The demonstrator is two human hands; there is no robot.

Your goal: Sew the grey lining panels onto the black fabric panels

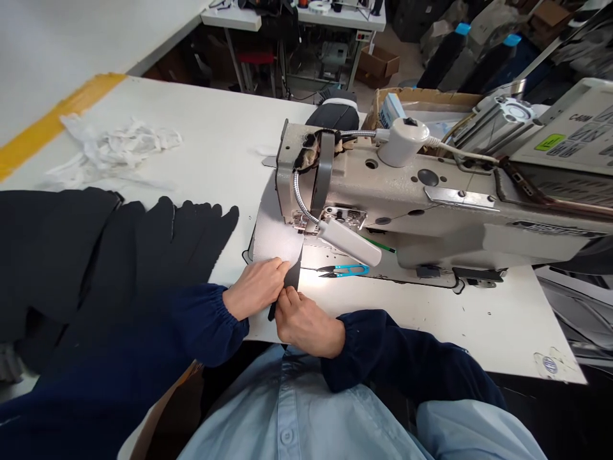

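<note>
My left hand (pixel 258 285) rests on a light grey fabric piece (pixel 275 239), its fingers closed at the fabric's right edge. Just below it, my right hand (pixel 306 321) pinches the edge of a black fabric strip (pixel 293 276) that lies along the grey piece. The far end of the grey fabric runs under the head of a sewing machine (pixel 335 172). A lamp (pixel 349 241) on a bendy metal neck lights the spot by the needle area, which is mostly hidden. Blue-handled thread snips (pixel 345 271) lie on the machine bed to the right of my hands.
Stacked black fabric pieces (pixel 129 255) cover the table's left side, with a heap of white scraps (pixel 119 147) behind them. A black rolled item (pixel 334 114) and a cardboard box (pixel 426 99) stand behind the machine. A green stick-like tool (pixel 382 245) lies by the lamp.
</note>
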